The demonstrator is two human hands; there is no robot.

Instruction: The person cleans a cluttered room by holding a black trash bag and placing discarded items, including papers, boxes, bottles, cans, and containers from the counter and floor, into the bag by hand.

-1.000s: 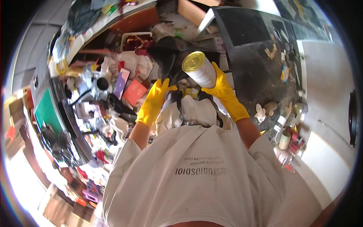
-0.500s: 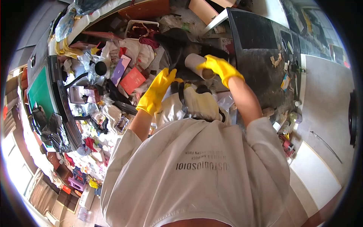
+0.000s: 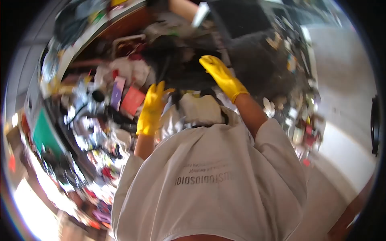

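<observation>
Both hands wear yellow rubber gloves. My left hand (image 3: 151, 110) is raised at centre left with its fingers apart and nothing in it, beside a red box (image 3: 132, 100) and a purple box (image 3: 117, 92). My right hand (image 3: 222, 77) reaches forward at centre right, fingers extended and no object visible in it. Between and beyond the hands lies a dark black item (image 3: 167, 56), blurred by motion.
Mixed litter (image 3: 96, 132) is heaped on the left, near a green board (image 3: 46, 130). A dark, dusty surface (image 3: 257, 64) with debris lies at the right. A white panel (image 3: 341, 156) is farther right.
The cylinder that my right hand held is gone from the hand and no longer visible. That hand's fingers have opened out. The view has shifted and blurred.
</observation>
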